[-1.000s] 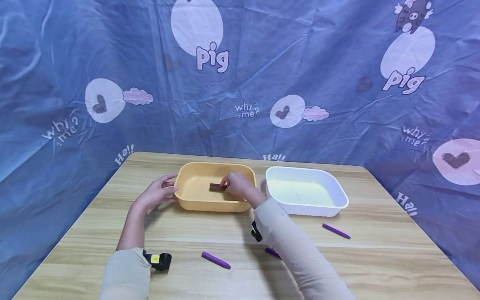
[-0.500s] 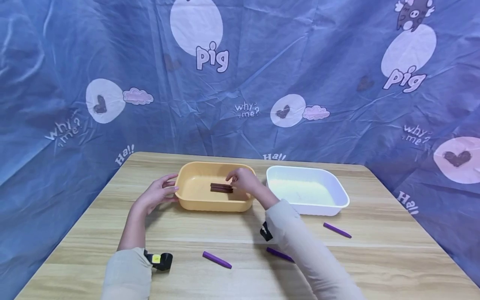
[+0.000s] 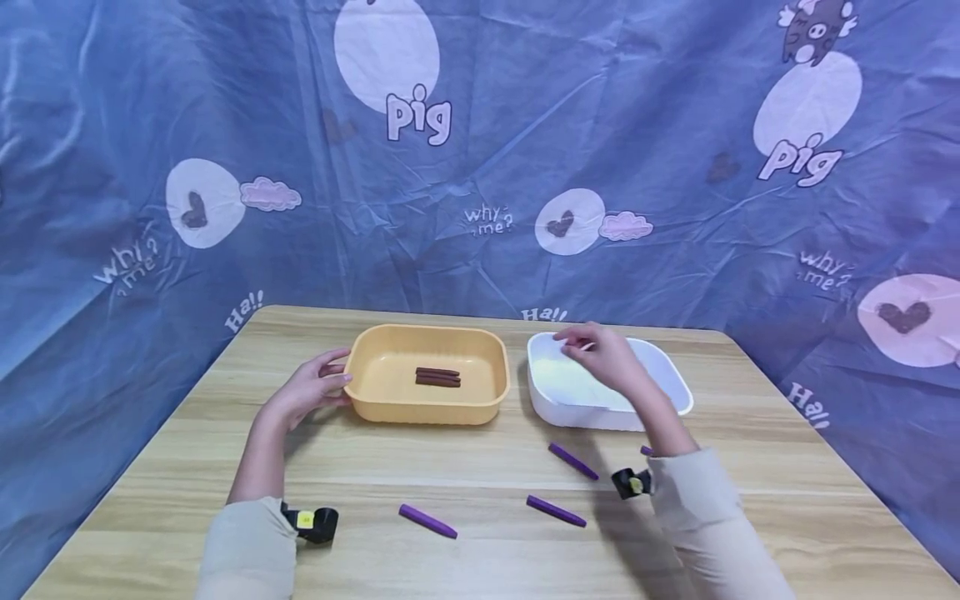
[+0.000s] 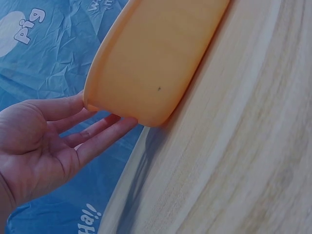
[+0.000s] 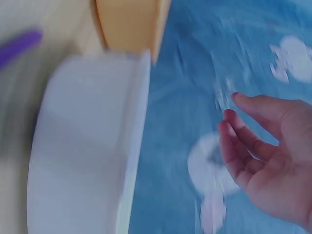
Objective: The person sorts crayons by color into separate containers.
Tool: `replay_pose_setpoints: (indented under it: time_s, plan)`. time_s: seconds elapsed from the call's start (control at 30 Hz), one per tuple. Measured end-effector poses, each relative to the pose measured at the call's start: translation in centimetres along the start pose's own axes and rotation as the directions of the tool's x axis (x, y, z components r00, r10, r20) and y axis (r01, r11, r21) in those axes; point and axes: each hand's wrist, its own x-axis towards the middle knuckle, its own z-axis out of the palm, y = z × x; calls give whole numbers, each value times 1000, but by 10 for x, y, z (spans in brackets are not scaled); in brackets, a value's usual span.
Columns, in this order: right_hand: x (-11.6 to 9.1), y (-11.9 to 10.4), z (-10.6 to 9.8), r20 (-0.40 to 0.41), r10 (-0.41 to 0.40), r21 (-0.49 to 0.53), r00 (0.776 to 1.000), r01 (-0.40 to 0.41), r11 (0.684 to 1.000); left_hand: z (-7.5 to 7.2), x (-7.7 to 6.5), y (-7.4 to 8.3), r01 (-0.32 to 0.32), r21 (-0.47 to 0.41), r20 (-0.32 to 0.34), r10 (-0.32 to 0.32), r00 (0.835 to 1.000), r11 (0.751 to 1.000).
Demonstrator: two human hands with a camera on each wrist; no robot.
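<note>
My left hand [image 3: 307, 392] touches the left end of the yellow bin [image 3: 423, 412]. In the left wrist view its fairly straight fingers [image 4: 100, 139] meet the outer wall of that bin, with the thumb at the rim. Three brown crayons [image 3: 438, 377] lie side by side on the bin's floor. Over the white bin [image 3: 581, 415] hovers my right hand [image 3: 603, 358], its fingers loosely bent. The right wrist view shows nothing between the thumb and fingers [image 5: 239, 146] of this hand.
Purple crayons lie scattered on the wooden table [image 3: 360, 467]: one [image 3: 427, 522] front left, one [image 3: 556, 511] in the middle, one [image 3: 573, 461] before the white bin, another [image 3: 647, 451] partly behind the right forearm. A blue printed cloth [image 3: 480, 167] hangs behind.
My right hand has let go of a brown crayon in the yellow bin, lifted out and moved right over the white bin. My left hand has stayed at the yellow bin.
</note>
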Motion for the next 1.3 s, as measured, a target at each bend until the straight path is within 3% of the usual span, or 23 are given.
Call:
replay_pose_setpoints:
  time_s: [0.3,0.53,0.67,0.73,0.8,0.9,0.97,1.07,1.3]
  plan:
    - [-55,54,-50,28,136,7,990,-136,991,2,-1,-1,-5,5,0,5,1000,1000]
    - [-85,90,-60,-46,226,39,973,-225,974,2,1,0,-5,48,-5,6,1000,999]
    - [-96,104,-61,-41,306,99,951,-301,948,2,-1,5,-6,123,-37,11,999,992]
    - [-101,110,-60,-8,352,136,936,-347,928,4,-4,10,-25,228,-88,46,995,973]
    - [-105,115,-57,22,385,162,923,-384,909,5,-7,18,-52,343,-153,111,982,938]
    - [-110,120,-53,38,397,172,917,-397,901,13,-9,31,-125,465,-222,252,942,876]
    - [-112,122,-49,36,398,182,916,-398,899,19,-11,39,-196,471,-226,332,916,860]
    - [-113,124,-44,32,404,221,914,-400,889,32,-16,49,-302,453,-182,419,889,839]
    - [-114,132,-48,44,428,331,903,-418,846,61,-25,57,-454,427,23,493,870,782]
